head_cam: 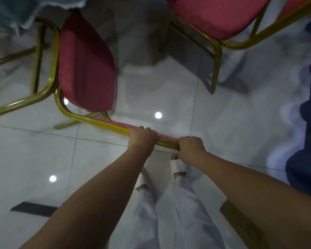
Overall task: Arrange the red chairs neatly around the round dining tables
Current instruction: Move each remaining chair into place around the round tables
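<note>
Single head cam, steep down-fwd tilt, close above floor (223,123); wide-angle, no 2nd view.

Near chair (86,69): seat upholstered in red woven cloth, matt and faintly speckled. Tube frame (115,128): gold-finished metal, smooth and glossy. Second chair (219,15): same red cloth and gold metal. Floor tiles (223,123): polished, mirror-glossy, reflecting lights. Tablecloth (11,9): matt teal fabric. Trousers (187,212): pale smooth cloth. Sandals (178,166): white, matt.
</note>
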`<action>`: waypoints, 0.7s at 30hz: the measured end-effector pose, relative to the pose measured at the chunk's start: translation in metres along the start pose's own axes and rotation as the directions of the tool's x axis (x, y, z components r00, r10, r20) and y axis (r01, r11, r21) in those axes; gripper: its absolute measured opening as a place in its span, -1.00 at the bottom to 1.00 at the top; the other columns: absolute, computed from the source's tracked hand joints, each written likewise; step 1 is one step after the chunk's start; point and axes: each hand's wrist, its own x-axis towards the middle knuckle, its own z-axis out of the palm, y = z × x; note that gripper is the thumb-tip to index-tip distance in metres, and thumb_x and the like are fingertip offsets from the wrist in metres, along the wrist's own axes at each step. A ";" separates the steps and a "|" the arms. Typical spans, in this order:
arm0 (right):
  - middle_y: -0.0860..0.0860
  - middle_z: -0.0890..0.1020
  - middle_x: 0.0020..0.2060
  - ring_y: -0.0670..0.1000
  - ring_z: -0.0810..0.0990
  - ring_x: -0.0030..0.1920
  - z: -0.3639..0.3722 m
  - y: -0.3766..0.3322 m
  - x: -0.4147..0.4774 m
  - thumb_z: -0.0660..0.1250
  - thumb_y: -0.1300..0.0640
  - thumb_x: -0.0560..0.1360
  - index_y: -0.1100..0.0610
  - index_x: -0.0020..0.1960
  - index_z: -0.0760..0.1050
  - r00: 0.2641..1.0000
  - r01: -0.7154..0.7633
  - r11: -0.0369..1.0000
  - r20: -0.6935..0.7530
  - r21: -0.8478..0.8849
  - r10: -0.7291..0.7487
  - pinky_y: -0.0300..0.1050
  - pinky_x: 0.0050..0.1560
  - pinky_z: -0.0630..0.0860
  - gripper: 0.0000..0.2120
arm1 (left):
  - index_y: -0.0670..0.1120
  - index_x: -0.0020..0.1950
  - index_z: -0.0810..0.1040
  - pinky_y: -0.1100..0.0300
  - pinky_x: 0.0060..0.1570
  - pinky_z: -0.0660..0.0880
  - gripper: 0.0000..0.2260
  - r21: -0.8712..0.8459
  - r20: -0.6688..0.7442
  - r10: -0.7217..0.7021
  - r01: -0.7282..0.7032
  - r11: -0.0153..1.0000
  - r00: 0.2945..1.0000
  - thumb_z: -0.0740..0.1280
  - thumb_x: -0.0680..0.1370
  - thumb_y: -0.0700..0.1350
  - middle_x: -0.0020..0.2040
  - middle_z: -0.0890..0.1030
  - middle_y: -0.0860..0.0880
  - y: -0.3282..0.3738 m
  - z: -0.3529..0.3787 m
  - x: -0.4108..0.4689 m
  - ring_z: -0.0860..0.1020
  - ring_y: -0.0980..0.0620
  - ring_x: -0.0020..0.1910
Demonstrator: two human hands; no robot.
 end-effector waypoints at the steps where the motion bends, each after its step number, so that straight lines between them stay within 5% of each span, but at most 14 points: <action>1: -0.05 0.48 -0.29 0.01 0.48 -0.27 -0.018 -0.001 -0.023 0.39 -0.14 0.46 0.01 0.04 0.54 1.000 0.029 0.999 -0.008 -0.031 -0.029 -0.17 -0.23 0.37 -0.73 | -0.01 0.13 0.52 -0.04 0.01 0.44 -0.75 -0.012 -0.013 -0.007 0.007 1.000 1.000 0.25 0.49 -0.24 0.00 0.57 -0.02 0.002 -0.017 -0.019 0.55 -0.10 0.03; 4: -0.08 0.37 -0.38 -0.01 0.40 -0.35 -0.090 -0.003 -0.095 0.32 -0.18 0.46 0.00 -0.04 0.52 0.989 0.130 0.978 -0.047 -0.166 -0.139 -0.15 -0.24 0.32 -0.74 | -0.02 0.14 0.52 -0.04 -0.01 0.42 -0.75 -0.069 -0.062 -0.015 0.011 0.998 0.998 0.23 0.50 -0.24 0.04 0.56 -0.03 0.006 -0.073 -0.072 0.52 -0.12 0.07; 7: -0.02 0.47 -0.31 0.10 0.50 -0.26 -0.178 -0.004 -0.181 0.31 -0.10 0.40 0.01 -0.16 0.38 0.967 0.232 0.930 -0.034 -0.284 -0.252 -0.12 -0.23 0.35 -0.79 | 0.03 0.12 0.56 -0.02 0.01 0.51 -0.73 -0.210 -0.122 -0.019 -0.007 0.978 0.992 0.25 0.49 -0.23 0.03 0.57 0.00 0.003 -0.138 -0.123 0.54 -0.11 0.08; 12: -0.05 0.39 -0.38 0.12 0.58 -0.17 -0.288 -0.010 -0.302 0.28 -0.13 0.43 0.01 -0.21 0.38 0.900 0.298 0.885 -0.203 -0.357 -0.385 -0.12 -0.27 0.30 -0.77 | 0.06 -0.02 0.60 0.08 -0.18 0.46 -0.78 -0.528 -0.285 -0.068 -0.097 0.844 0.956 0.36 0.37 -0.15 -0.10 0.64 0.02 -0.019 -0.226 -0.210 0.59 -0.10 -0.04; 17: -0.13 0.54 -0.19 -0.04 0.50 -0.07 -0.308 -0.027 -0.359 0.24 -0.33 0.48 -0.10 -0.03 0.51 0.698 0.492 0.841 -0.475 -0.226 -0.536 -0.11 -0.19 0.30 -0.68 | -0.01 -0.30 0.53 0.14 -0.32 0.36 -0.80 -0.761 -0.350 -0.196 -0.156 0.630 0.916 0.45 0.28 -0.29 -0.37 0.51 0.09 -0.059 -0.251 -0.274 0.47 0.15 -0.32; 21: -0.20 0.58 -0.02 -0.11 0.50 0.00 -0.285 -0.019 -0.354 0.32 -0.32 0.37 -0.20 0.26 0.46 0.746 0.529 0.848 -0.471 -0.011 -0.471 -0.09 -0.06 0.48 -0.51 | -0.08 -0.32 0.55 0.18 -0.31 0.40 -0.75 -0.875 -0.303 -0.292 -0.143 0.463 0.907 0.45 0.29 -0.42 -0.36 0.52 0.00 -0.089 -0.238 -0.296 0.44 0.14 -0.35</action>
